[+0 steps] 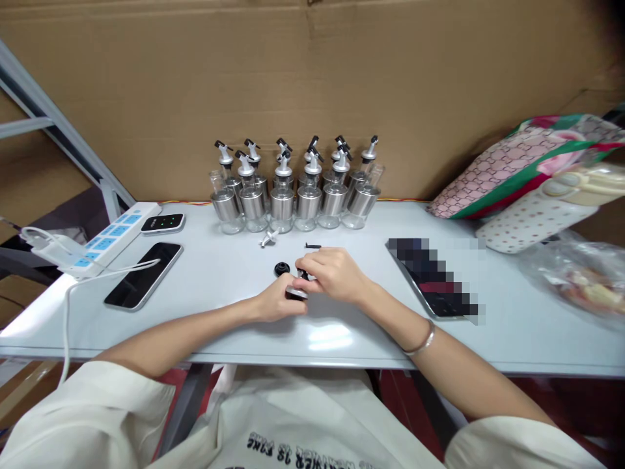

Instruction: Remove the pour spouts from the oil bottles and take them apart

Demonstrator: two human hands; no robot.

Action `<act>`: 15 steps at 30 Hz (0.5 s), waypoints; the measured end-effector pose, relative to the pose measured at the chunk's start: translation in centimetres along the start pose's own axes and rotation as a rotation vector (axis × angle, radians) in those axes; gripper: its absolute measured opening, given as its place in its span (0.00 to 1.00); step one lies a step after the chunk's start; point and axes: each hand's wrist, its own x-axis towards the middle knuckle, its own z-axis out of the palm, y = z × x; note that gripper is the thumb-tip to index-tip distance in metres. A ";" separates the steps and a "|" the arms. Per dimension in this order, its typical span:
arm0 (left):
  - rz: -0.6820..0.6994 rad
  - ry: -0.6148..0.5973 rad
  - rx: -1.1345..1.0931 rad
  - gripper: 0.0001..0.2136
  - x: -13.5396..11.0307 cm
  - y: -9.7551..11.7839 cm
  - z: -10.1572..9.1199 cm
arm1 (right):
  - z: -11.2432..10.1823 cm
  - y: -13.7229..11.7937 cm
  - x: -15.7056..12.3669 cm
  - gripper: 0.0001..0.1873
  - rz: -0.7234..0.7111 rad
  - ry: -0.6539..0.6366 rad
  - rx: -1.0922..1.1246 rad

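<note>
Near the front middle of the table my two hands meet. My left hand (274,299) is closed round a small dark piece with a silvery edge (296,294), partly covered by the fingers. Just above it, my right hand (334,273) pinches a small black part (303,273), mostly hidden. A round black stopper (282,269) lies beside my left hand. Beyond the hands are a silver-grey spout piece (269,239) and a thin black lever (313,246). Several glass bottles with steel sleeves (282,203) stand behind, most topped with pourer spouts (283,165); the two at the front row's ends lack them.
At left lie a power strip (110,238), a small white device (163,223) and a phone (144,277) with a white cable. To the right are a blurred-out tablet or phone (415,277), a dotted flask (537,215), a patterned bag (508,169) and a plastic bag (581,273). Cardboard (303,78) stands behind.
</note>
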 end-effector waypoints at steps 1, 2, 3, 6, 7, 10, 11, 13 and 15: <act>-0.006 -0.005 -0.032 0.07 0.0 0.1 0.1 | 0.1 0.0 0.0 0.29 0.001 -0.013 -0.011; -0.008 -0.008 -0.058 0.06 0.1 0.2 0.2 | 0.1 -0.1 0.0 0.30 0.007 -0.023 -0.018; -0.005 -0.015 -0.074 0.06 0.1 0.3 0.3 | 0.2 -0.2 0.0 0.30 0.014 -0.026 -0.016; 0.050 -0.053 -0.008 0.07 0.0 0.4 0.3 | 0.2 -0.5 0.0 0.32 0.068 0.019 0.094; 0.096 -0.080 0.071 0.08 0.0 0.4 0.1 | 0.0 -0.4 0.0 0.33 0.115 0.056 0.163; 0.250 -0.117 0.373 0.10 -0.1 0.2 -0.4 | -1.1 0.3 -0.1 0.35 0.344 0.251 0.362; 0.281 -0.104 0.450 0.11 -0.1 0.2 -0.5 | -1.6 0.8 -0.1 0.34 0.425 0.337 0.393; 0.309 -0.060 0.547 0.14 0.0 0.1 -0.7 | -2.5 2.0 -0.1 0.32 0.545 0.483 0.385; 0.347 -0.061 0.630 0.17 0.2 0.0 -0.8 | -3.0 3.3 -0.1 0.27 0.617 0.528 0.301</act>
